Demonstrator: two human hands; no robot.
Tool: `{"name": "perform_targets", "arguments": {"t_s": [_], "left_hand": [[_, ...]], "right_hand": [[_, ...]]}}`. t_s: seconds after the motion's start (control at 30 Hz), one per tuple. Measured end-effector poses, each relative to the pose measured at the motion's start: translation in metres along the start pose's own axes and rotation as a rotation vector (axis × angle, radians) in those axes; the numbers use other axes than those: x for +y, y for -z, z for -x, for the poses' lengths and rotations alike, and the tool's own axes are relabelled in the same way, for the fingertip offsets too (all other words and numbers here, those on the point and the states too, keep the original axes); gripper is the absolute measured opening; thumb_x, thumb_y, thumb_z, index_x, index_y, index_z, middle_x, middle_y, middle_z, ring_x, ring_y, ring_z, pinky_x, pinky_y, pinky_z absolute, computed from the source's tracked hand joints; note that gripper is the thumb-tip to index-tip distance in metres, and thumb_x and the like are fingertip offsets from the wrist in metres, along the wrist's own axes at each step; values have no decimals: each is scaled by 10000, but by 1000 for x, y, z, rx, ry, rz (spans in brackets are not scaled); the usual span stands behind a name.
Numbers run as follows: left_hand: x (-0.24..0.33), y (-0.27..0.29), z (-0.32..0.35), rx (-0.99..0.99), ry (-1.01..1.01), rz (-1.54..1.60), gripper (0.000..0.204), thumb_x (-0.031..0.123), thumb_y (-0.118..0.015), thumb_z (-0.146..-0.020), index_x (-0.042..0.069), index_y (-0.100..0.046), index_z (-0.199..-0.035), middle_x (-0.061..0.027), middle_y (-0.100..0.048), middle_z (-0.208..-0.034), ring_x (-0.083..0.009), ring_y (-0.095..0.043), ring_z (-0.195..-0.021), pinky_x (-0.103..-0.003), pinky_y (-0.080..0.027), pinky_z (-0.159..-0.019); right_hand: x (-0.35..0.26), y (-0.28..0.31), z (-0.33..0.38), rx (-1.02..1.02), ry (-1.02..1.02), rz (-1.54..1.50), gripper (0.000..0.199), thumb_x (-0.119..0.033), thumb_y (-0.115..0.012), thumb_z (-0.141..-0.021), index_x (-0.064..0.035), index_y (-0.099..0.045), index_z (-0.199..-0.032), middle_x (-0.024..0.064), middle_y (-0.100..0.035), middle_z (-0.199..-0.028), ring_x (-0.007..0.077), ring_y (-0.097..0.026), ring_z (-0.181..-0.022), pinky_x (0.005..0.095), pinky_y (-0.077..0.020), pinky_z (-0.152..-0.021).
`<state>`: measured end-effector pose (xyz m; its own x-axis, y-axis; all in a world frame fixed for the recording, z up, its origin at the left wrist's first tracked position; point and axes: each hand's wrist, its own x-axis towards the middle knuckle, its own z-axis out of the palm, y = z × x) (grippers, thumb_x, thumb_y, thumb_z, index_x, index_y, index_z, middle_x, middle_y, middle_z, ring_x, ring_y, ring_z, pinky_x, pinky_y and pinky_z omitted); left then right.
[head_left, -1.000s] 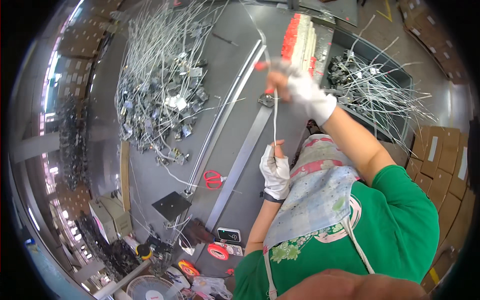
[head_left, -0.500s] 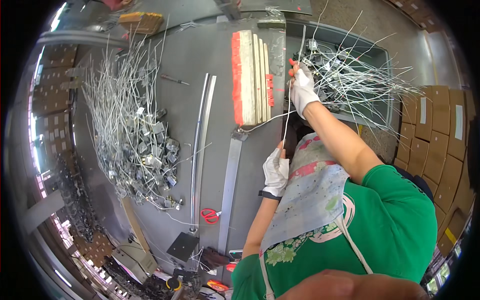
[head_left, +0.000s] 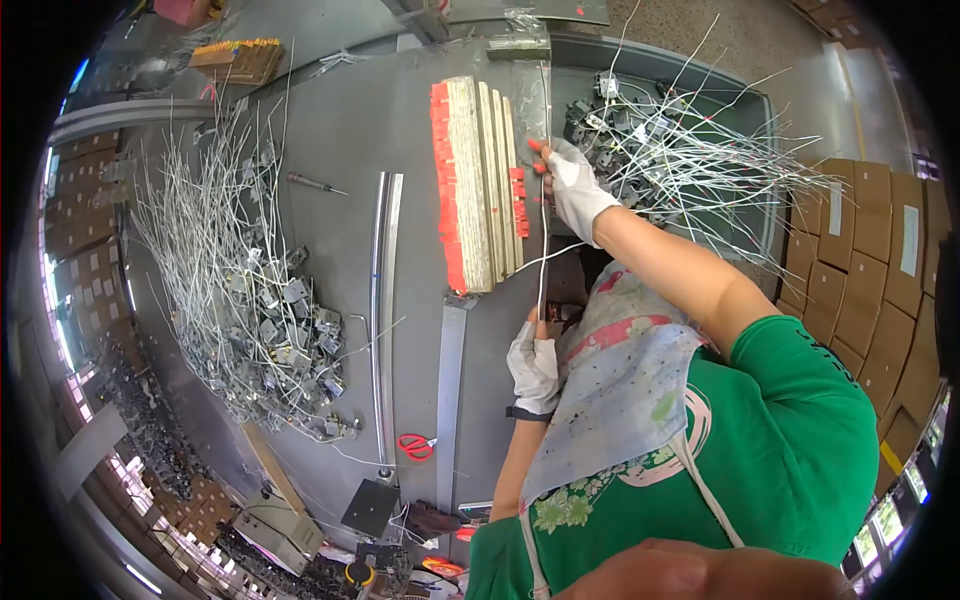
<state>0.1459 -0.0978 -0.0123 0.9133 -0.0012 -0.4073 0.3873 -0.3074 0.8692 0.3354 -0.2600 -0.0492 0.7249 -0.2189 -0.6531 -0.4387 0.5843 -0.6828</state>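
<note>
Wire (head_left: 541,215), thin & white, runs stretched between both hands over the grey counter (head_left: 340,120). Right hand (head_left: 576,188), in a white glove, pinches the far end up by the block of stacked strips w/ red edges (head_left: 478,185); left hand (head_left: 533,360), also gloved, is clenched on the near end close to the body. Held taut like that it stays straight, prob. so it lines up along the block's side. A second loose strand curves off from near the right wrist toward the block.

Just right of the right hand sits a grey bin (head_left: 690,70) full of white wires w/ small grey parts on the ends (head_left: 690,165) — within easy reach of that arm. Far left on the counter lies another big heap of the same wired parts (head_left: 250,300), well apart from the hands. Between heap & block run two long metal rails (head_left: 383,300); a flat metal bar (head_left: 450,390) extends from the block's near end. Red-handled scissors (head_left: 415,446) lie near the rails' end, a screwdriver (head_left: 315,184) further up. Cardboard boxes (head_left: 860,260) stacked at right.
</note>
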Motion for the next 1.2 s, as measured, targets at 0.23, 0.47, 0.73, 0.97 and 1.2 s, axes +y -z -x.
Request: {"name": "perform_targets", "arguments": {"t_s": [0.23, 0.47, 0.73, 0.97, 1.2], "left_hand": [[3, -9, -5, 75, 71, 181, 320, 147, -466, -900, -56, -534, -1138, -161, -612, -1042, -180, -573, -944, -262, -422, -833], [-6, -10, -10, 17, 76, 65, 342, 167, -485, -904, -50, -521, -1165, -126, -582, -1113, -172, -520, -1039, -266, -375, -909], [-10, -14, -10, -7, 74, 133, 340, 182, -488, -903, -36, -530, -1161, -112, -590, -1101, -163, -522, -1034, -264, -370, -914], [0, -7, 0, -73, 72, 64, 320, 165, -487, -901, -35, -543, -1144, -99, -603, -1077, -148, -528, -1016, -258, -373, -903], [-3, 12, 22, 64, -115, -77, 274, 94, -501, -878, -6, -565, -1125, -103, -631, -968, -99, -559, -876, -234, -433, -774]], "right_hand": [[-10, 6, 2, -101, 8, 9, 272, -264, -503, -891, -49, -533, -1056, -14, -523, -728, 43, -351, -500, 163, -285, -444], [10, 65, 31, -202, -46, 224, 428, -227, -611, -816, -14, -414, -1131, 63, -569, -900, 101, -539, -721, 217, -442, -625], [16, 55, 25, -256, -33, 84, 467, -97, -646, -780, 17, -355, -1127, 115, -552, -889, 168, -576, -775, 244, -484, -652], [-4, 47, 28, -330, -76, 308, 521, -140, -654, -766, 35, -352, -1153, 73, -531, -856, 117, -515, -722, 234, -451, -650], [-25, 41, 60, -517, -34, 450, 387, -201, -608, -813, -8, -523, -1138, -14, -551, -781, 57, -510, -713, 197, -419, -639]]}}
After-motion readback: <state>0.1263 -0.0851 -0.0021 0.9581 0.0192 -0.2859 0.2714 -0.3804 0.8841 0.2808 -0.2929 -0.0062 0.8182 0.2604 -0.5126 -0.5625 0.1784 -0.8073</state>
